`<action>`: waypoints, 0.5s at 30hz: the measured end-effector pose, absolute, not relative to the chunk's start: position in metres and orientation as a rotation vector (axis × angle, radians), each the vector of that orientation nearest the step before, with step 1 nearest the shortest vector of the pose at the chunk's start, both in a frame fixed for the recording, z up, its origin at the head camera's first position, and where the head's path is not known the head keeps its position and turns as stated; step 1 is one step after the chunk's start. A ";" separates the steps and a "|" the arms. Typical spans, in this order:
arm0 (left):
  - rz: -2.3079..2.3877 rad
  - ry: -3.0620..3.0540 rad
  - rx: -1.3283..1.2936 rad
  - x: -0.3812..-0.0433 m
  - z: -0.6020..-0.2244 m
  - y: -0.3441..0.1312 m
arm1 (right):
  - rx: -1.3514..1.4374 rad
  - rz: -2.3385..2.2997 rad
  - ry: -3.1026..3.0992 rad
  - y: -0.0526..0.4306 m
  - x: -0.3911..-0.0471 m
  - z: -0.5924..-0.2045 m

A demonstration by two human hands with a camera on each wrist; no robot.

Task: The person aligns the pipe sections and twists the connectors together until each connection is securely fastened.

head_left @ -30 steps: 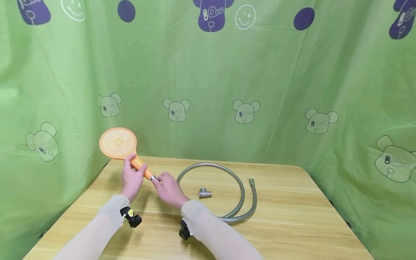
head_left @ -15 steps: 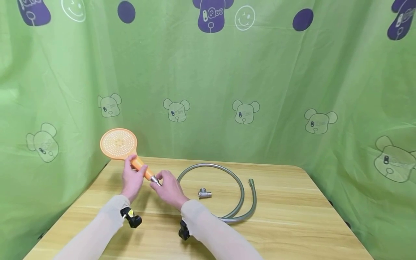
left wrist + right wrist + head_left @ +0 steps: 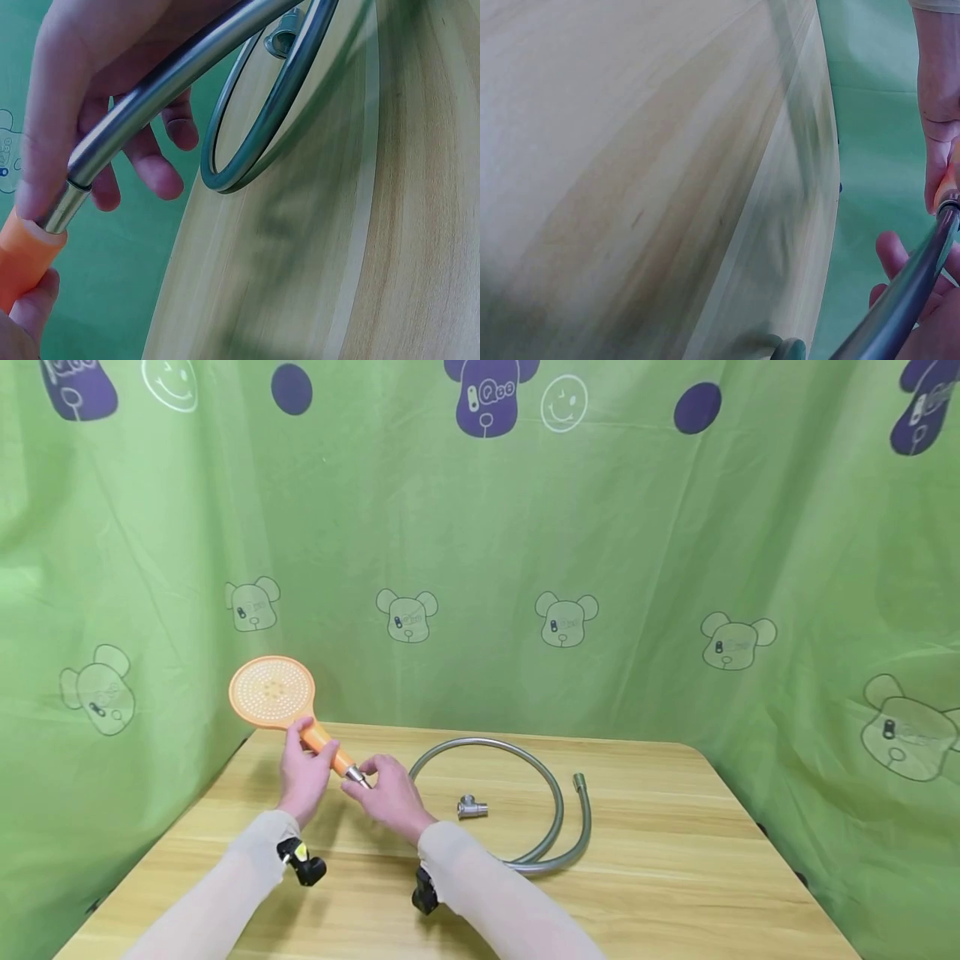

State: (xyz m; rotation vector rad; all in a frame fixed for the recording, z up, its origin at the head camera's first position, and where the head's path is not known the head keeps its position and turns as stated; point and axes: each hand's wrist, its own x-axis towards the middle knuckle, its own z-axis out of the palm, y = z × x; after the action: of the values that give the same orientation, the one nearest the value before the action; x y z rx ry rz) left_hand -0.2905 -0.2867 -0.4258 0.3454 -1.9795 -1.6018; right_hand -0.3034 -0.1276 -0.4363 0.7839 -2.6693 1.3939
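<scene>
An orange shower head (image 3: 272, 691) with a round, pale spray face is raised over the back left of the table. My left hand (image 3: 303, 777) grips its handle, thumb on one side and fingers on the other. At the handle's lower end sits the metal nut (image 3: 67, 206) of a grey shower hose (image 3: 142, 112). My right hand (image 3: 392, 795) has thumb and forefinger around this joint, pinching the hose end. Its other fingers spread behind the hose in the left wrist view. Part of the hose is hidden behind the right hand and forearm in the head view.
The hose loops over the wooden table (image 3: 675, 860), its other end fitting (image 3: 580, 782) lying to the right. Within the loop lies a small chrome angle valve (image 3: 472, 807). A green patterned curtain (image 3: 480, 527) hangs behind and along both sides.
My right thumb and forefinger have shifted slightly along and around the joint, leaving more of the metal nut showing. My left hand and the shower head stay almost still.
</scene>
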 end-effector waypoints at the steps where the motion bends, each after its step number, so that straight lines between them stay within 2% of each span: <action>1: -1.601 -1.981 0.346 -0.290 -0.426 -0.287 | 0.781 1.399 -2.668 -0.127 -0.303 -0.437; 15: -1.612 -1.977 0.347 -0.290 -0.424 -0.285 | 0.835 1.449 -2.633 -0.129 -0.305 -0.436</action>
State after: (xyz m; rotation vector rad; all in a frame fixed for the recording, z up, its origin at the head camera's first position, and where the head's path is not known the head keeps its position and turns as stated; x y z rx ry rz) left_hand -0.2901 -0.2854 -0.4240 0.3472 -1.9774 -1.6117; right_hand -0.3049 -0.1289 -0.4360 0.8350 -2.6330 1.4489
